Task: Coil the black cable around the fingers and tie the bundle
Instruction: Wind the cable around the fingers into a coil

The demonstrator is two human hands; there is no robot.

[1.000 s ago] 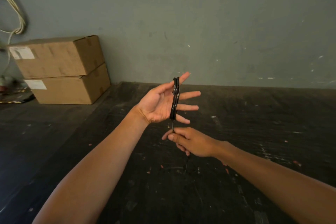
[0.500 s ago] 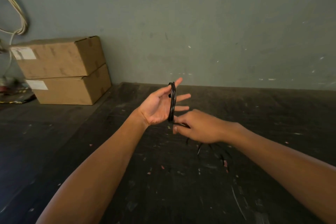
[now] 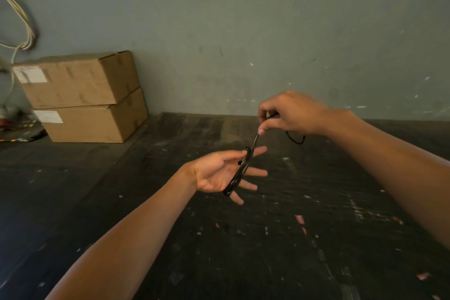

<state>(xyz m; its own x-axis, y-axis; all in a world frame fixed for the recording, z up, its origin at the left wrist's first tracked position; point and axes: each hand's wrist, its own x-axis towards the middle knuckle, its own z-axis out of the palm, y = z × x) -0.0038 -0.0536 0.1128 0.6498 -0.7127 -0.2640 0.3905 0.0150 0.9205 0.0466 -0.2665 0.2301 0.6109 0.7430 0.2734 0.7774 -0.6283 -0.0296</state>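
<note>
**Cable wound round the left hand, loose end pinched above**

The left hand (image 3: 216, 174) is held out palm up over the dark bench (image 3: 243, 251), its fingers (image 3: 255, 173) spread and straight, gripping nothing. The cable (image 3: 239, 173) sits as a tight black coil looped round those four fingers, running slantwise from the forefinger down to the little finger. The thumb lies against the top of the coil.

The right hand (image 3: 289, 114) hangs just above and a little to the right, back of the hand towards me. Its thumb and forefinger are pinched on the free end of the cable, which runs taut from the top of the coil up into that pinch. A short black loop of the same cable droops out beneath the right palm, near the wrist.

Both forearms are bare. Well off to the left, against the grey-green wall (image 3: 243, 31), stand two cardboard boxes (image 3: 85, 97), one stacked on the other, with pale cords (image 3: 26, 29) hanging on the wall beside them.
</note>
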